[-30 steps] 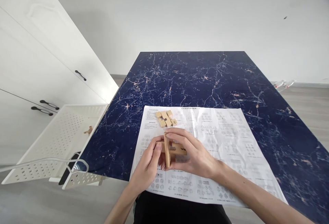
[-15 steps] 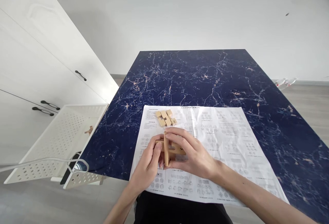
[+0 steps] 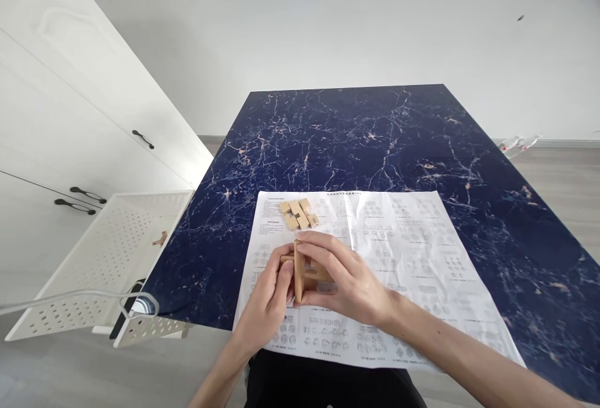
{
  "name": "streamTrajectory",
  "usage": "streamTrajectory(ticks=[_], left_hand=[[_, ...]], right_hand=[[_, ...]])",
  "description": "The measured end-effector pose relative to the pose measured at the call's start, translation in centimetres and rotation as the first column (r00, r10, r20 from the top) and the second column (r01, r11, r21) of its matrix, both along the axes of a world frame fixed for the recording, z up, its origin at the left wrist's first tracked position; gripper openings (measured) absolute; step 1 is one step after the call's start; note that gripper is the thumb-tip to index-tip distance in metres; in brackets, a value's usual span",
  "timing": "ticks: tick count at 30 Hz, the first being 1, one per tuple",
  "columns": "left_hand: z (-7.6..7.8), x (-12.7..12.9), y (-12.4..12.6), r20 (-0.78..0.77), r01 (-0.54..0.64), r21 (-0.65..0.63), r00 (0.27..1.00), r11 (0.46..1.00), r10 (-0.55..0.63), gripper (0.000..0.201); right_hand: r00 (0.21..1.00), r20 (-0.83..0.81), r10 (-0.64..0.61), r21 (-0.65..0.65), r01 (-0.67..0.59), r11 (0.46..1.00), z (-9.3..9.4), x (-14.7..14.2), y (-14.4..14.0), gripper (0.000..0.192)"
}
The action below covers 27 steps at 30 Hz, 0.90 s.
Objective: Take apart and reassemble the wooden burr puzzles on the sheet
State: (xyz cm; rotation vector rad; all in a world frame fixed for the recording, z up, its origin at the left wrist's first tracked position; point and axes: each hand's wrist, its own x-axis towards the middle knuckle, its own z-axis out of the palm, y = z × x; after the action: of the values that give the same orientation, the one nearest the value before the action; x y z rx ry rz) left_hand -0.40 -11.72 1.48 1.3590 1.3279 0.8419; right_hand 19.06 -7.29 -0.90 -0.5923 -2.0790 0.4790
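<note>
Wooden puzzle pieces (image 3: 307,268) sit crossed between both hands just above the paper sheet (image 3: 403,252) on the desk (image 3: 356,139). One flat piece stands upright, long axis vertical; another runs left to right through it. The left hand (image 3: 267,302) and right hand (image 3: 349,280) both have fingers clenched on it, equally near.

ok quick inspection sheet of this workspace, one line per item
surface: dark blue marbled table, printed instruction sheet lying flat on it
job's things: crossed wooden puzzle pieces held above the sheet; loose wooden blocks grouped at the sheet's far left corner
clutter: small wooden piece in the white perforated tray
grippers: left hand and right hand both grip the crossed pieces
cables: nothing seen
surroundings: white cabinet at left, plain wall, grey floor
</note>
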Motion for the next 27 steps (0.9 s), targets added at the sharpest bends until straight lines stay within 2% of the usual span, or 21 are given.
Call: streamTrajectory(ticks=[11,18,27], left_hand=[[-0.1,0.0,0.2,0.171,-0.004,-0.099,0.985,0.995,0.021,0.052],[-0.8,-0.9,0.2,0.355,0.044,-0.185,0.934,0.982,0.025,0.055],[-0.9,-0.9,0.2,0.404,0.052,-0.192,0.914,0.98,0.03,0.05]], right_hand=[[1.0,-0.007,0.024,-0.058,-0.024,0.998,0.2,0.1,0.0,0.068],[0.994,-0.041,0.097,-0.142,-0.102,0.985,0.2,0.4,0.1,0.071],[0.992,-0.043,0.122,-0.192,-0.128,0.973,0.4,0.6,0.0,0.074]])
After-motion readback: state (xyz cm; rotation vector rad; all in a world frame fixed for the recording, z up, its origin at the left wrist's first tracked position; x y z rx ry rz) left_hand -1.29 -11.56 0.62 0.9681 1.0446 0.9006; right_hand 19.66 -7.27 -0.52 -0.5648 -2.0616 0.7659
